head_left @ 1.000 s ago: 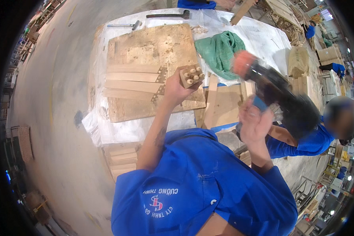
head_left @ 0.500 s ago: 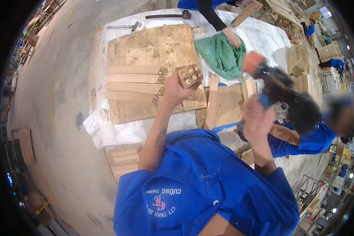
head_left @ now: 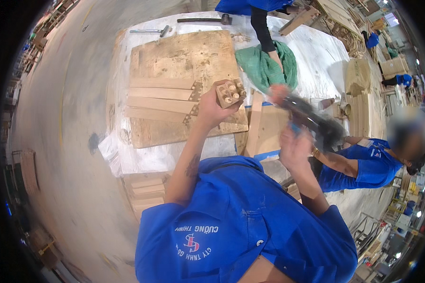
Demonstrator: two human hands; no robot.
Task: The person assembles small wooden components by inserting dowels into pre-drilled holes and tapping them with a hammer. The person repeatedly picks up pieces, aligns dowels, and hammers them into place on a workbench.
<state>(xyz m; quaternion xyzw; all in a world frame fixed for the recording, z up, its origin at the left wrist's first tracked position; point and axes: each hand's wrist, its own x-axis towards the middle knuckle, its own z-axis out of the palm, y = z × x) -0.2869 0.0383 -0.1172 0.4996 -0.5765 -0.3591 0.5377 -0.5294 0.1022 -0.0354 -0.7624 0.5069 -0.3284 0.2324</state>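
Fingers of the left hand [head_left: 212, 105] grip the block [head_left: 231, 94] over the right edge of the board [head_left: 179, 53], just left of the blurred tool [head_left: 311, 116] that the right hand [head_left: 296, 147] clasps.

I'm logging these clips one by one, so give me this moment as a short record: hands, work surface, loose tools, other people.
Left hand: holds wood with round pegs in its end
Right hand: grips a black tool with an orange end; too blurred to name
Board: on the white-covered table, bearing wooden strips with holes at their right ends
Loose tools: silver hammer and black mallet, beyond the board
Others: a co-worker's hand at the green sack; another person at right
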